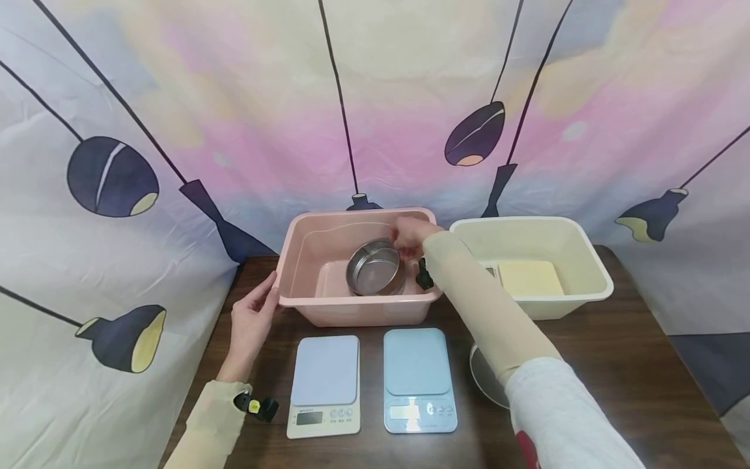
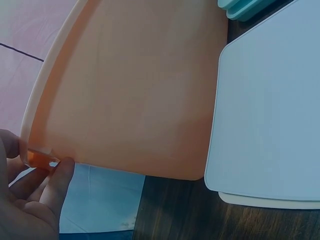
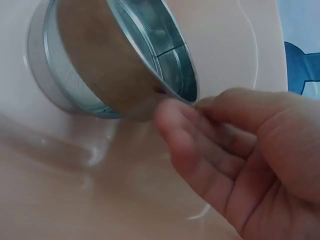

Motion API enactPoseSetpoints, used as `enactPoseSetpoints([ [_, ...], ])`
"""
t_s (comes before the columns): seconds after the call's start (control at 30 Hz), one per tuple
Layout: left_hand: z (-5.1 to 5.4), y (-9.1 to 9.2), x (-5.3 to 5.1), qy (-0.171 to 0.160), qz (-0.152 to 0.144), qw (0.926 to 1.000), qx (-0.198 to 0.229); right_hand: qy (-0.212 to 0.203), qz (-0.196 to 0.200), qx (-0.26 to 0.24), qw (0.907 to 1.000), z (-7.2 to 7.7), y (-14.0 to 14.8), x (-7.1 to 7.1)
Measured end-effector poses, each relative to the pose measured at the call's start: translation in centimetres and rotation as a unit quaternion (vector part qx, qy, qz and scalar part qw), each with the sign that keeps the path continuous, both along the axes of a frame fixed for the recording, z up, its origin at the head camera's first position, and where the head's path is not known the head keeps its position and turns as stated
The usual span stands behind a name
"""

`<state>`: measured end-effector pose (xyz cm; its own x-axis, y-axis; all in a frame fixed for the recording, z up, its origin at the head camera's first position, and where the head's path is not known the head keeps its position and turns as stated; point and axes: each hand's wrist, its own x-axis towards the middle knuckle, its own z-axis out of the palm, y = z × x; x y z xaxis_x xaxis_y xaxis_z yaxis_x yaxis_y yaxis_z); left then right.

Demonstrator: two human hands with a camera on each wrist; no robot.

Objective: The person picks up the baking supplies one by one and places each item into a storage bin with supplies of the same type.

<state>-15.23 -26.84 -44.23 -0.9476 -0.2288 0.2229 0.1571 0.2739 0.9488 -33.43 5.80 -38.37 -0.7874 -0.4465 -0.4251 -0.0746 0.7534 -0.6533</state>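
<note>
A round metal sieve (image 1: 375, 268) with a fine mesh bottom is inside the pink basin (image 1: 357, 312). My right hand (image 1: 412, 236) reaches into the basin and pinches the sieve's rim between thumb and fingers. The right wrist view shows the sieve (image 3: 107, 55) tilted, and the thumb and index finger of the hand (image 3: 235, 150) at its edge. At the basin's left end, my left hand (image 1: 253, 319) grips the rim. Up close in the left wrist view, the fingers and thumb of that hand (image 2: 35, 195) curl around the basin's lip (image 2: 37, 100).
A white kitchen scale (image 1: 325, 371) and a light blue one (image 1: 418, 361) lie in front of the basin. To the right stands a cream basin (image 1: 586, 296) holding a pale yellow block (image 1: 530, 278). A round, rimmed object (image 1: 486, 378) is partly hidden under my right arm.
</note>
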Motion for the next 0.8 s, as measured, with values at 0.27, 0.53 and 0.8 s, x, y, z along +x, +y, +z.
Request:
enactPoseSetpoints([
  [0.27, -0.3, -0.2, 0.1, -0.006, 0.004, 0.9999, -0.009, 0.122, 0.048, 0.016, 0.9912, 1.4, -0.2, 0.1],
  [0.53, -0.6, -0.1, 0.2, -0.003, -0.001, 1.0, 0.008, 0.156, 0.084, 0.039, 0.9835, 2.2, -0.1, 0.4],
  [0.8, -0.3, -0.1, 0.0, 0.003, -0.001, 0.9999, 0.01, 0.189, 0.089, 0.029, 0.9776, 3.4, 0.5, 0.8],
])
